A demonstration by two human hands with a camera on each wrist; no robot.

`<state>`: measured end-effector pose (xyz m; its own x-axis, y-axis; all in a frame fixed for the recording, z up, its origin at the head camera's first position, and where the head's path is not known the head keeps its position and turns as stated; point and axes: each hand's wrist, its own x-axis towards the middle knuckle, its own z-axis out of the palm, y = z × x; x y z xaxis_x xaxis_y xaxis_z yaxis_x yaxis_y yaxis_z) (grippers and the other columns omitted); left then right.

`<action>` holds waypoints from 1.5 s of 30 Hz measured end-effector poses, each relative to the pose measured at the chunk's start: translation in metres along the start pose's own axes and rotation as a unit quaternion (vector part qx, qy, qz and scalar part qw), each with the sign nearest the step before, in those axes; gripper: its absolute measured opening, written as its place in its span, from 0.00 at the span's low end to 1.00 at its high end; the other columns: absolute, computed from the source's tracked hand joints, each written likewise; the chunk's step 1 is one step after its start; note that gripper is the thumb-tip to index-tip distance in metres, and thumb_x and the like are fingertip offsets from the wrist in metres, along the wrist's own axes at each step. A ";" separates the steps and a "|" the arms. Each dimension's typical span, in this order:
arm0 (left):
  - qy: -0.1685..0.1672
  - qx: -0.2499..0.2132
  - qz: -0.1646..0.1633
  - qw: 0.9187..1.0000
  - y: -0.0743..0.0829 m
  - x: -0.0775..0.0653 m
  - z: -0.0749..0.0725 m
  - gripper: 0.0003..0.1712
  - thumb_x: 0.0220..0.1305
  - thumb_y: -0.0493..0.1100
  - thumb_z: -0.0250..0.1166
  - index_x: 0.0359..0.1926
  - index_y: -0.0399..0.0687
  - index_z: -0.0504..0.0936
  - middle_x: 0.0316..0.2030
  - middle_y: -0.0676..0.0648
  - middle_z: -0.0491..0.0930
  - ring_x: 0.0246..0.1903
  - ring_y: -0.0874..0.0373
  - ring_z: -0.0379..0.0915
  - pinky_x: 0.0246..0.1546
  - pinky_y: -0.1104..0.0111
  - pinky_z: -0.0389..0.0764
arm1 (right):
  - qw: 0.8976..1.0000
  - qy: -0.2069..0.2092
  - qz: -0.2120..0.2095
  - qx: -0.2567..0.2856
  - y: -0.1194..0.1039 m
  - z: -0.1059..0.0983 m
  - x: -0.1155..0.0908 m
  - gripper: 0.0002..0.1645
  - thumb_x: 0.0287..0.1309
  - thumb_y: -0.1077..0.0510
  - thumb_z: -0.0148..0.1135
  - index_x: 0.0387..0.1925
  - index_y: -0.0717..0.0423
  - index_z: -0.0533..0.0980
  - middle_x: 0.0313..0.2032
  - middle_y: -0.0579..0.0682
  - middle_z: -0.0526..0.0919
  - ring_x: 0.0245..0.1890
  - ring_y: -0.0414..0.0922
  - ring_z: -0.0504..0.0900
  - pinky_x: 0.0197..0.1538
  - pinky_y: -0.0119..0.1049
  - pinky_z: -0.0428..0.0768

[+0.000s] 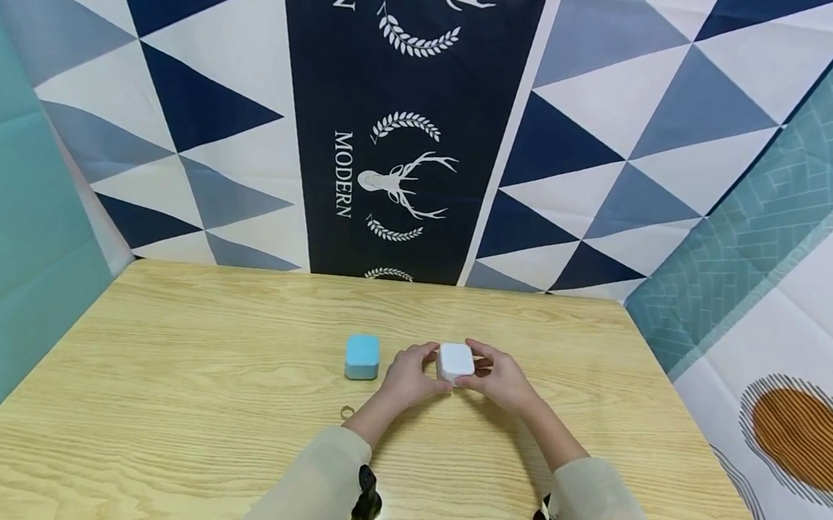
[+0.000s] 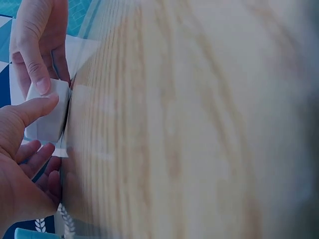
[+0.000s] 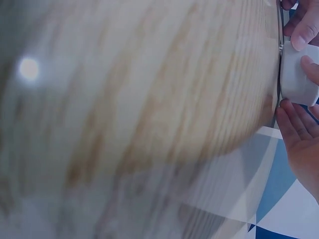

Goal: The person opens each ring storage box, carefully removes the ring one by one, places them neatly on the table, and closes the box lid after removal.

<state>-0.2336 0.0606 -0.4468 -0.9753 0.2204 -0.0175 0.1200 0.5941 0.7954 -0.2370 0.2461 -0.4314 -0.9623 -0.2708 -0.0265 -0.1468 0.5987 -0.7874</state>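
Observation:
A small white rounded box (image 1: 456,360) is between my two hands near the middle of the table; whether it touches the wood is hard to tell. My left hand (image 1: 414,377) holds its left side, thumb at the near face. From the right, my right hand (image 1: 501,379) grips it with its thumb also in front. Both thumbs lie on the white box (image 2: 50,117) in the left wrist view. Its underside and what it may contain are hidden. To the left of my left hand stands a light blue rounded box (image 1: 362,358).
A small gold-coloured ring (image 1: 347,412) lies on the wooden table (image 1: 185,397), just left of my left wrist. Behind the table's far edge hangs a patterned cloth (image 1: 411,84). More cloth hangs along both sides.

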 end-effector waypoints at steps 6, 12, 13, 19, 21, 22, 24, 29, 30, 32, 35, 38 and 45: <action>0.004 0.015 -0.007 1.000 0.001 0.001 0.002 0.43 0.47 0.51 0.74 0.64 0.48 0.69 0.54 0.48 0.77 0.54 0.49 0.68 0.56 0.54 0.67 | 1.000 -0.004 -0.001 0.000 0.000 0.000 0.000 0.45 0.50 0.55 0.70 0.65 0.67 0.62 0.52 0.65 0.77 0.48 0.54 0.79 0.47 0.40 0.79; 0.007 0.013 -0.012 1.000 0.000 0.001 0.003 0.43 0.47 0.52 0.74 0.64 0.48 0.69 0.57 0.49 0.76 0.54 0.50 0.67 0.56 0.54 0.66 | 1.000 -0.007 0.000 0.005 -0.001 -0.001 0.000 0.44 0.50 0.56 0.70 0.65 0.68 0.62 0.51 0.66 0.77 0.48 0.55 0.79 0.46 0.40 0.79; 0.007 0.011 -0.013 1.000 0.001 0.001 0.004 0.43 0.47 0.52 0.74 0.64 0.48 0.69 0.57 0.50 0.76 0.54 0.50 0.67 0.56 0.55 0.66 | 1.000 -0.007 0.000 0.004 -0.001 -0.001 0.000 0.43 0.50 0.56 0.69 0.65 0.68 0.62 0.51 0.66 0.77 0.48 0.55 0.79 0.46 0.40 0.79; 0.015 0.011 -0.017 1.000 0.001 0.000 0.006 0.42 0.46 0.54 0.74 0.63 0.49 0.70 0.58 0.49 0.76 0.53 0.50 0.67 0.55 0.56 0.65 | 1.000 0.000 0.012 0.002 -0.001 -0.001 -0.001 0.43 0.49 0.55 0.71 0.64 0.64 0.64 0.50 0.63 0.78 0.47 0.53 0.80 0.44 0.37 0.79; 0.018 0.017 -0.017 1.000 0.002 0.000 0.007 0.43 0.46 0.55 0.74 0.63 0.49 0.70 0.58 0.49 0.75 0.53 0.50 0.67 0.54 0.57 0.65 | 1.000 0.000 0.010 0.001 -0.001 -0.001 -0.001 0.43 0.48 0.54 0.71 0.64 0.64 0.64 0.50 0.63 0.79 0.47 0.53 0.79 0.44 0.38 0.79; 0.019 0.021 -0.017 0.999 0.002 -0.001 0.007 0.43 0.46 0.55 0.74 0.63 0.49 0.70 0.58 0.49 0.75 0.52 0.50 0.67 0.53 0.57 0.66 | 1.000 -0.001 0.008 0.001 0.000 -0.001 -0.001 0.43 0.48 0.54 0.71 0.64 0.65 0.64 0.50 0.63 0.79 0.47 0.53 0.79 0.44 0.38 0.79; 0.023 0.028 -0.015 0.999 0.002 -0.001 0.008 0.43 0.45 0.55 0.74 0.63 0.50 0.71 0.58 0.49 0.75 0.50 0.51 0.67 0.51 0.58 0.66 | 1.000 -0.001 0.007 0.001 0.000 -0.001 0.000 0.43 0.48 0.54 0.71 0.64 0.65 0.64 0.51 0.64 0.78 0.48 0.53 0.79 0.45 0.39 0.79; 0.030 0.036 -0.013 0.999 0.002 -0.001 0.009 0.43 0.45 0.56 0.74 0.63 0.50 0.71 0.58 0.48 0.75 0.48 0.52 0.67 0.47 0.60 0.65 | 1.000 -0.002 0.006 -0.001 0.001 -0.001 0.000 0.43 0.49 0.55 0.71 0.64 0.65 0.64 0.51 0.64 0.78 0.48 0.53 0.79 0.46 0.40 0.79; 0.030 0.037 -0.015 0.999 0.002 -0.001 0.009 0.43 0.45 0.56 0.74 0.63 0.50 0.71 0.58 0.49 0.75 0.48 0.52 0.66 0.48 0.61 0.65 | 1.000 -0.002 0.005 -0.001 0.001 0.000 0.001 0.43 0.49 0.55 0.71 0.64 0.65 0.64 0.51 0.64 0.78 0.48 0.54 0.79 0.46 0.40 0.79; 0.031 0.037 -0.017 0.999 0.002 -0.001 0.010 0.43 0.45 0.55 0.74 0.63 0.50 0.71 0.58 0.49 0.75 0.48 0.52 0.66 0.48 0.61 0.64 | 1.000 -0.004 0.003 -0.003 0.001 0.000 0.000 0.43 0.49 0.55 0.70 0.64 0.65 0.64 0.52 0.63 0.78 0.48 0.53 0.79 0.46 0.40 0.79; 0.032 0.037 -0.020 0.999 0.002 -0.001 0.010 0.43 0.45 0.56 0.74 0.63 0.50 0.71 0.58 0.49 0.75 0.48 0.52 0.66 0.47 0.62 0.64 | 1.000 -0.007 0.000 -0.001 0.001 0.000 0.000 0.44 0.49 0.55 0.71 0.65 0.64 0.63 0.52 0.63 0.77 0.47 0.53 0.79 0.46 0.40 0.79; 0.036 0.040 -0.020 0.998 0.002 -0.001 0.011 0.42 0.45 0.56 0.74 0.63 0.51 0.72 0.57 0.49 0.76 0.47 0.53 0.66 0.45 0.62 0.64 | 1.000 -0.009 -0.003 0.000 0.001 0.000 0.000 0.45 0.48 0.54 0.71 0.65 0.64 0.63 0.51 0.63 0.78 0.47 0.52 0.79 0.45 0.39 0.79; 0.039 0.051 -0.025 0.998 0.004 -0.001 0.011 0.42 0.46 0.56 0.73 0.63 0.51 0.71 0.57 0.50 0.75 0.45 0.54 0.66 0.44 0.63 0.63 | 1.000 -0.008 0.001 -0.009 0.000 -0.001 0.001 0.43 0.48 0.54 0.71 0.64 0.64 0.64 0.48 0.63 0.80 0.47 0.53 0.80 0.44 0.39 0.79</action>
<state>-0.2297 0.0715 -0.4500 -0.9915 0.1302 -0.0049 0.0856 0.6792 0.7290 -0.2378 0.2467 -0.4309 -0.9588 -0.2815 -0.0370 -0.1499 0.6124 -0.7762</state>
